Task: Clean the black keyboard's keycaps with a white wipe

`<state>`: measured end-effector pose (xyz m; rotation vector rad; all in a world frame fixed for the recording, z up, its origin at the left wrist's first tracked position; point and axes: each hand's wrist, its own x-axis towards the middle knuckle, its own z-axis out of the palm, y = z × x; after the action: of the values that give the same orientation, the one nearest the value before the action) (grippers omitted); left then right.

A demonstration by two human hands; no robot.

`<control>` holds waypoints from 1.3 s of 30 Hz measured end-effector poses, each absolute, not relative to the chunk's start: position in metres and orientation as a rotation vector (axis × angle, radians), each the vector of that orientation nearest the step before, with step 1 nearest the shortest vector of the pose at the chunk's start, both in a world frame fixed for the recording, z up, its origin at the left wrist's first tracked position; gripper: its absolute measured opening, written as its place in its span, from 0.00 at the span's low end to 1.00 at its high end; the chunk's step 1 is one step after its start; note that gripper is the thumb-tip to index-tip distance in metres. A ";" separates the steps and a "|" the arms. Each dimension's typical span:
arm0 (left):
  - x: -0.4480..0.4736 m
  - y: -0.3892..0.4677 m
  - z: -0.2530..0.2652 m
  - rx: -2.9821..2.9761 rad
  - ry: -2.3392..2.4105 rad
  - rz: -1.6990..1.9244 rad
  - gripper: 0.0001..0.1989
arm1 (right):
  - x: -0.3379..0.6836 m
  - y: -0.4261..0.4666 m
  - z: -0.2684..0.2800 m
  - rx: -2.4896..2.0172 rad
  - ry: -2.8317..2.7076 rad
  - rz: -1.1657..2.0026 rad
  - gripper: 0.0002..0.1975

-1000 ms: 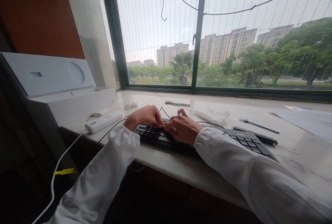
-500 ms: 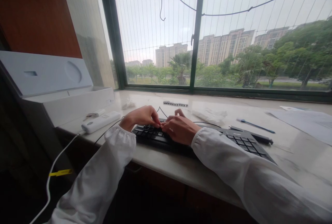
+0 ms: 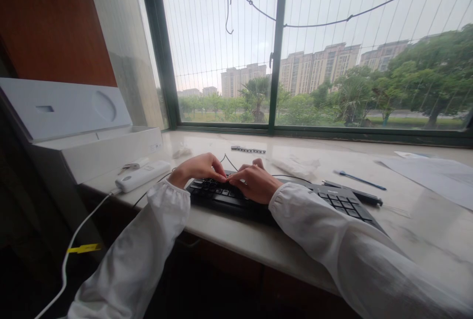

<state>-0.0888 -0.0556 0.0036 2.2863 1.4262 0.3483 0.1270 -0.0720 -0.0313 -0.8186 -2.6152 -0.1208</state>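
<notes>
Below your left hand (image 3: 201, 165) and right hand (image 3: 255, 182), steady the keyboard (image 3: 226, 197); whether either pinches anything, I cannot tell.

Left hand (image 3: 203, 166) arched, right hand (image 3: 256, 182) angled inward, fingertips (image 3: 222, 179) seemingly touching

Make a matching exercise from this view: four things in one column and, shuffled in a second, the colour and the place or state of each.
Things:
1. keyboard
2. pen
3. box
4. tag

Descriptions:
A. yellow, on the white cord
B. white, with its lid up
C. black, beneath the left hand and the right hand
D. blue, lying near the papers

Pairs: 1-C, 2-D, 3-B, 4-A
</notes>
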 end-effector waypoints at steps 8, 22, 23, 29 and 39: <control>-0.093 -0.052 0.001 2.274 1.448 0.321 0.18 | 0.128 -0.073 -0.032 -0.806 -2.562 -0.077 0.13; -0.091 -0.061 0.006 2.388 1.419 0.342 0.17 | 0.129 -0.072 -0.033 -0.793 -2.584 -0.121 0.12; -0.092 -0.061 0.006 2.392 1.409 0.341 0.17 | 0.129 -0.072 -0.033 -0.799 -2.584 -0.116 0.12; -0.092 -0.061 0.005 2.435 1.357 0.354 0.15 | 0.129 -0.073 -0.032 -0.815 -2.586 -0.113 0.12; -0.094 -0.061 0.004 2.562 1.258 0.273 0.12 | 0.130 -0.073 -0.033 -0.798 -2.585 -0.116 0.13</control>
<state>-0.0939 -0.0607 0.0042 2.5621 1.2582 0.2732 0.1298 -0.0728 -0.0331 -0.7977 -2.5845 -0.1158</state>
